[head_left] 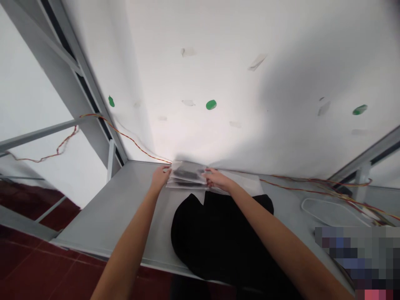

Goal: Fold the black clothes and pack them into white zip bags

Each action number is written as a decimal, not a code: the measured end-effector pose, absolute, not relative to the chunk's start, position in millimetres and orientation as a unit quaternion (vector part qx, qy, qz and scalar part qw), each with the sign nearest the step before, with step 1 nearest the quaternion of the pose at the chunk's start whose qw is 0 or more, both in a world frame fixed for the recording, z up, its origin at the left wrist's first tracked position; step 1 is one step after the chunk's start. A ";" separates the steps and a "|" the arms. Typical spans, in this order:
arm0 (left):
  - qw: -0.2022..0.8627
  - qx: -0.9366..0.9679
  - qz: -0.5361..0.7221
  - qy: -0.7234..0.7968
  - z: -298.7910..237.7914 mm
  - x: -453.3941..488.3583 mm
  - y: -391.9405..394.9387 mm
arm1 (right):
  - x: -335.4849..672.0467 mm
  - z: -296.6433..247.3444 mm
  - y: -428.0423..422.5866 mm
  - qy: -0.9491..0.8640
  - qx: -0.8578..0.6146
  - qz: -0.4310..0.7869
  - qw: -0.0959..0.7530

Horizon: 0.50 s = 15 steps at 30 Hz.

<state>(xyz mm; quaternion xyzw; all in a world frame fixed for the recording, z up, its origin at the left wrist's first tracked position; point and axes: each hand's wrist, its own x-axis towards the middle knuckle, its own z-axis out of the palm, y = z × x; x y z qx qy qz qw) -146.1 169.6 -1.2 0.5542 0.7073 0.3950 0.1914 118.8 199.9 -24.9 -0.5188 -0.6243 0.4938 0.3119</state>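
A small stack of clear plastic packets (pixel 187 175) with dark contents lies at the far edge of a grey table (pixel 118 208), against the white wall. My left hand (pixel 160 177) grips the stack's left edge. My right hand (pixel 217 179) holds its right edge. Both arms stretch forward over a black cloth (pixel 215 237) spread on the table. More flat clear packets (pixel 246 183) lie just right of the stack, partly under my right wrist.
Red and yellow wires (pixel 131 139) run along the wall's base and over the table's right side. An oval clear tray (pixel 331 212) sits at the right. Grey metal frame posts (pixel 78 83) stand at the left. Green dots (pixel 211 104) mark the wall. A dark red floor shows below.
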 end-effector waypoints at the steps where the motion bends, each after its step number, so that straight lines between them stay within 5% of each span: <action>1: 0.206 0.551 0.397 0.705 -2.5 -147.8 172.5 | 114.5 -23.9 206.0 -0.618 -0.512 0.505 0.318; 9: 0.260 0.587 0.463 0.612 19.9 -98.8 75.6 | 194.1 8.7 110.9 -0.624 -0.443 0.486 0.423; 13: 0.293 0.612 0.434 0.592 -1.4 -44.8 -2.0 | 260.9 -14.7 5.7 -0.543 -0.523 0.498 0.428; 15: 0.229 0.639 0.402 0.615 -21.0 -15.6 -27.5 | 280.7 -34.3 -30.3 -0.481 -0.536 0.548 0.425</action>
